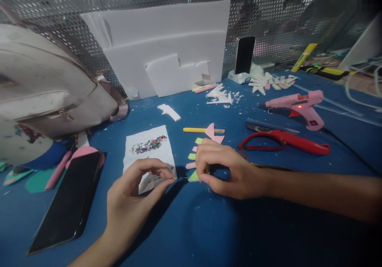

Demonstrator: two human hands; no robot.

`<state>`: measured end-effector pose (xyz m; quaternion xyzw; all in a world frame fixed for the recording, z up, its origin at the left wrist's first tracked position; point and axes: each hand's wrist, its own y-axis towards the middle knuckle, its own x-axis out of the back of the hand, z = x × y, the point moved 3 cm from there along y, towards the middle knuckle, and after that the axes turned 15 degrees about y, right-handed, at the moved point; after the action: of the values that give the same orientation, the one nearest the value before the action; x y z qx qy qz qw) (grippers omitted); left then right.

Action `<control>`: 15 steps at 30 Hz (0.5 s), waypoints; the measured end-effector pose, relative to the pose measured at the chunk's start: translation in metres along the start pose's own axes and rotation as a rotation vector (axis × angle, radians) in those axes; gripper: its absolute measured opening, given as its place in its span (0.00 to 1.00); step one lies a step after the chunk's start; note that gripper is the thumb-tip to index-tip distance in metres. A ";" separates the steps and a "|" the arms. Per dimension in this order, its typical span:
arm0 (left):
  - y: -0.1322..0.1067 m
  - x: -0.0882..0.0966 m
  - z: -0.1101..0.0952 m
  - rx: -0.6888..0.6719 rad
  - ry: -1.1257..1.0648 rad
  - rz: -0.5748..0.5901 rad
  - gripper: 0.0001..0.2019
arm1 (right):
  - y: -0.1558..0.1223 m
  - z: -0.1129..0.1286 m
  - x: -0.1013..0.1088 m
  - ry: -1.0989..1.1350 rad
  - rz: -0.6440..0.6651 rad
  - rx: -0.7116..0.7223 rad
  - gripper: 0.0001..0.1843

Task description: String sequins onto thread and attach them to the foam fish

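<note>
My left hand is closed, thumb and forefinger pinched together beside a white sheet of paper with multicoloured glitter flakes heaped on it. From that pinch a thin pale strand runs toward a light green foam piece. My right hand has curled fingers, with thumb and forefinger closed at the green piece's right end. Several pink and green foam strips lie partly under my right hand. Just beyond them sits a yellow stick with a pink triangular piece across it.
On the right are a pink glue gun, red-handled pliers and white foam scraps. A dark phone lies at left near a pale backpack. White boards lean at the back beside an upright phone.
</note>
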<state>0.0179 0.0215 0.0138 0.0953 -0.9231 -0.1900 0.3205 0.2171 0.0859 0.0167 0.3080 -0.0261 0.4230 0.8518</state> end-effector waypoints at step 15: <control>-0.001 0.000 0.002 -0.044 0.015 0.013 0.13 | 0.000 0.000 0.000 -0.007 0.007 0.012 0.06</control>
<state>0.0166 0.0209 0.0118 0.0834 -0.9168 -0.2075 0.3308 0.2168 0.0856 0.0166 0.3146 -0.0273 0.4250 0.8483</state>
